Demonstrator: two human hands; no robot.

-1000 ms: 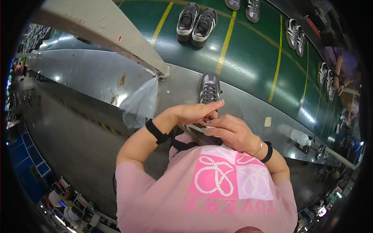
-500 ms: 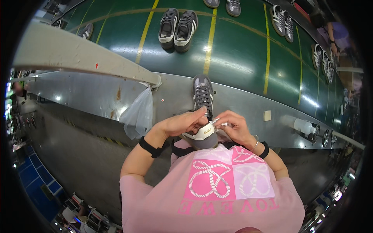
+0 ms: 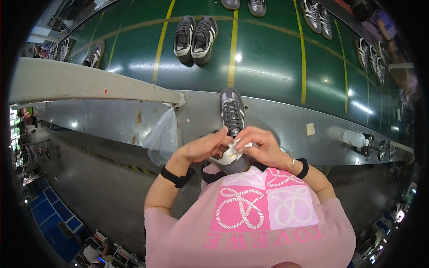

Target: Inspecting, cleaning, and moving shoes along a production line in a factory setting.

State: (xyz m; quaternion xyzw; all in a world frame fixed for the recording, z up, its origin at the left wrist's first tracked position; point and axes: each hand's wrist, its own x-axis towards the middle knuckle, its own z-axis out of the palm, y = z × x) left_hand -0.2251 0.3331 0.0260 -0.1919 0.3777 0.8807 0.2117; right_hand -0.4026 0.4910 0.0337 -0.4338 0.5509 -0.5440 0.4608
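Note:
A grey sneaker [image 3: 233, 167] is held close to my chest, its white heel tab uppermost. My left hand [image 3: 202, 148] is closed on the sneaker's collar, with the fingertips partly hidden at its opening. Pinched in my right hand [image 3: 264, 146] is a small crumpled white cloth or tissue [image 3: 235, 145], which lies against the heel tab. Just beyond my hands, a second grey sneaker [image 3: 232, 109] with white stripes and dark laces rests on the metal ledge, toe pointing away.
A green conveyor belt [image 3: 268, 67] with yellow lines carries several pairs of sneakers, one dark pair [image 3: 203, 40] fairly near. A beige metal bar [image 3: 94, 85] crosses at left, with a clear plastic bag [image 3: 161, 136] below. A pale block [image 3: 310, 129] and white bottle [image 3: 355, 138] are right.
My right hand has moved left with the white cloth, from the right edge of the heel tab to over it. The view has shifted slightly.

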